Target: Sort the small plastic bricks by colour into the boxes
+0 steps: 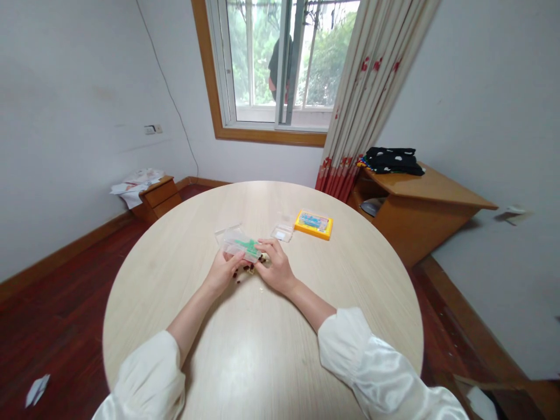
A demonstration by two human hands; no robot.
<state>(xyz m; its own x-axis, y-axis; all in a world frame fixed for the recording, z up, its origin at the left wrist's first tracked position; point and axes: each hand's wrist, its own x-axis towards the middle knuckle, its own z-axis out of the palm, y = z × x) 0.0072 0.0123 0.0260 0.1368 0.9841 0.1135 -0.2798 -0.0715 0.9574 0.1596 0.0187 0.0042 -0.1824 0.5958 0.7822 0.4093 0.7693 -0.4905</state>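
A clear plastic box (233, 247) with its lid (228, 231) tipped back is held just above the round table. Bright green pieces (250, 247) show inside its right half; their kind is too small to make out. My left hand (221, 270) grips the box's left end, thumb along the front. At the other end, my right hand (276, 267) has its fingers on top and its thumb below. Small dark brown and pale bits (247, 269) lie scattered on the tabletop under the box and between my hands.
Beyond my right hand lie a small clear case (282, 233) and a yellow box (313, 224) with a clear-topped pack on it. The round table (245, 356) has a curved edge. A wooden desk (437, 201) stands right, a small cabinet (161, 199) left. Someone in dark clothing (280, 67) is outside the window.
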